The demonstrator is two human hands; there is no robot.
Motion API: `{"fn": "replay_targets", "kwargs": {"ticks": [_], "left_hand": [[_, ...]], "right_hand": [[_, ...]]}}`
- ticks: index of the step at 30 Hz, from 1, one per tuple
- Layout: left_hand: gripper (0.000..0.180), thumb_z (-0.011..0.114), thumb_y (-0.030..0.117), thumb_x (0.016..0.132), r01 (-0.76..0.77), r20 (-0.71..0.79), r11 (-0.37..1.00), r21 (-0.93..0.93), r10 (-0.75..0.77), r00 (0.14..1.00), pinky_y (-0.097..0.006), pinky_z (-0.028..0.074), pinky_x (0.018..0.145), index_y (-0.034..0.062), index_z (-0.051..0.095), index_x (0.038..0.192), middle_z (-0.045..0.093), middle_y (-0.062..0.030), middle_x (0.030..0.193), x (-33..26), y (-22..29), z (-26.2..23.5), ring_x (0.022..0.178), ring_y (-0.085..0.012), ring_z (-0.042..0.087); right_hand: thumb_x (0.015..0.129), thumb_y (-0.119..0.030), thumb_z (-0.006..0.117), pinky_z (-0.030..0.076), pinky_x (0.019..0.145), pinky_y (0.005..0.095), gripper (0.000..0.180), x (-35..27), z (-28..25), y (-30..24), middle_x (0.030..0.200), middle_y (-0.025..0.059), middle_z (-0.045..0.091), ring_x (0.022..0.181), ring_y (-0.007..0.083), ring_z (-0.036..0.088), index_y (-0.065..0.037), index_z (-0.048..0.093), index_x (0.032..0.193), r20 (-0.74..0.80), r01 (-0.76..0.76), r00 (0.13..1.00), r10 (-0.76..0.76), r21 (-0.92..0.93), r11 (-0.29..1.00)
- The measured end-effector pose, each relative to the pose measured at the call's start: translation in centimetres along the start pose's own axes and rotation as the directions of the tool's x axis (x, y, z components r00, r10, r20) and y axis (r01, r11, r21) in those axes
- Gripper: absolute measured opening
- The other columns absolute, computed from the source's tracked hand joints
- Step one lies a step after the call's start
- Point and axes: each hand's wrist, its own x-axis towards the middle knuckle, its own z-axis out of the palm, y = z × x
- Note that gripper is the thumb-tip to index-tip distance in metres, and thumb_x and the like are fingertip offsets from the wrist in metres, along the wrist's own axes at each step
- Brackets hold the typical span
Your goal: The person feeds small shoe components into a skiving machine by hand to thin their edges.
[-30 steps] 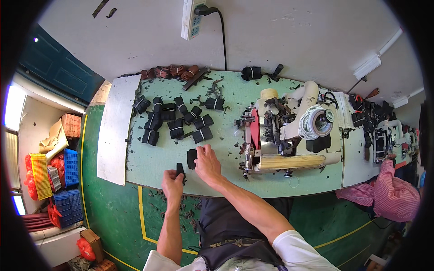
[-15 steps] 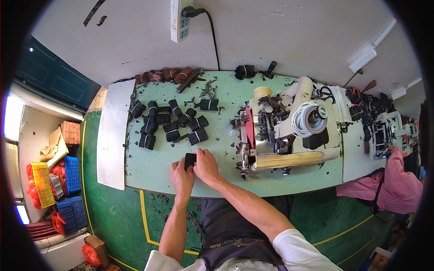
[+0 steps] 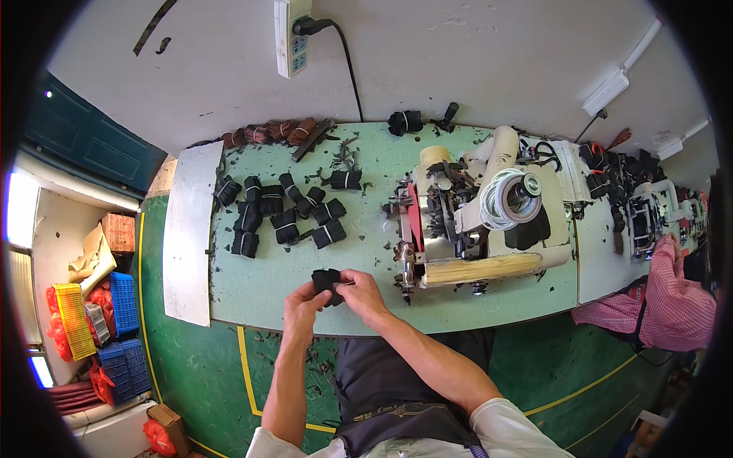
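Near the table's front edge, a small stack of black pieces [image 3: 327, 279] is held between both hands. My left hand [image 3: 302, 304] grips its left side, with the thumb laid on top. My right hand [image 3: 363, 295] pinches its right side. The material looks like fabric or leather, but I cannot tell which. Just beyond my hands lie several black bundles [image 3: 285, 227] of like pieces, tied with white bands. To the right of my right hand stands a sewing-type machine [image 3: 481, 206] with a coil of white cord on its head.
Brown tied bundles [image 3: 281, 130] and dark scraps line the back of the green table [image 3: 259, 294]. A white board [image 3: 191, 244] covers its left end. At right, a person in a pink checked sleeve [image 3: 641, 294] sits by another machine [image 3: 650, 214]. Crates [image 3: 124, 301] stand at the left wall.
Both hands have come slightly nearer to me. The black stack now shows spread and uneven, and my right hand has shifted to its right side. The view has moved a little.
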Motion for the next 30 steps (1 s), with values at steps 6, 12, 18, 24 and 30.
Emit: {"fn": "replay_targets", "kwargs": {"ticks": [6, 12, 18, 24, 30], "left_hand": [[0.031, 0.073, 0.005, 0.084, -0.153, -0.056, 0.933, 0.325, 0.180, 0.982, -0.031, 0.051, 0.071, -0.0019, 0.070, 0.114, 0.067, -0.0053, 0.088, 0.8, -4.8, 1.4, 0.075, -0.0128, 0.064], [0.069, 0.071, 0.005, 0.081, -0.232, -0.120, 0.779, 0.582, 0.364, 0.924, -0.042, 0.053, 0.080, 0.0065, 0.046, 0.146, 0.053, -0.0162, 0.124, -1.9, -2.0, 5.3, 0.094, -0.0332, 0.065], [0.058, 0.068, 0.002, 0.082, -0.541, 0.331, 0.335, 0.771, 0.516, 0.791, -0.044, 0.051, 0.087, -0.0006, 0.053, 0.138, 0.059, -0.0184, 0.116, -0.4, -4.2, 2.8, 0.103, -0.0377, 0.060], [0.048, 0.069, 0.005, 0.084, -0.603, 0.394, 0.347, 0.719, 0.512, 0.764, -0.042, 0.053, 0.083, -0.0027, 0.059, 0.131, 0.062, -0.0173, 0.111, -1.1, -4.2, 2.9, 0.100, -0.0359, 0.063], [0.043, 0.068, 0.005, 0.086, -0.659, 0.461, 0.152, 0.737, 0.599, 0.655, -0.041, 0.054, 0.082, -0.0027, 0.061, 0.127, 0.064, -0.0149, 0.108, -1.5, -5.0, 2.0, 0.095, -0.0323, 0.064]], "right_hand": [[0.093, -0.005, 0.057, 0.049, 0.086, 0.0363, 0.032, -1.8, 0.7, 1.2, 0.106, 0.0170, 0.064, 0.099, 0.0276, 0.062, 0.005, 0.060, 0.123, -0.084, 0.244, 0.959, -0.272, -0.251, 0.937], [0.079, 0.002, 0.058, 0.045, 0.098, 0.0458, 0.045, -4.1, -2.0, -0.4, 0.114, 0.0186, 0.059, 0.113, 0.0387, 0.053, 0.000, 0.059, 0.124, 0.068, 0.455, 0.825, -0.561, -0.669, 0.588], [0.072, 0.010, 0.056, 0.040, 0.108, 0.0454, 0.054, -3.6, -2.9, 2.8, 0.123, 0.0213, 0.053, 0.124, 0.0403, 0.048, 0.001, 0.052, 0.125, 0.099, 0.584, 0.749, -0.655, -0.565, 0.583], [0.072, 0.016, 0.053, 0.040, 0.109, 0.0482, 0.052, -4.0, -3.6, 3.1, 0.122, 0.0210, 0.053, 0.126, 0.0417, 0.047, -0.001, 0.053, 0.121, 0.144, 0.597, 0.761, -0.632, -0.536, 0.597], [0.075, 0.014, 0.055, 0.042, 0.106, 0.0475, 0.048, -4.6, -3.5, 3.8, 0.124, 0.0207, 0.053, 0.125, 0.0420, 0.048, -0.003, 0.054, 0.120, 0.128, 0.587, 0.750, -0.649, -0.580, 0.564]]}}
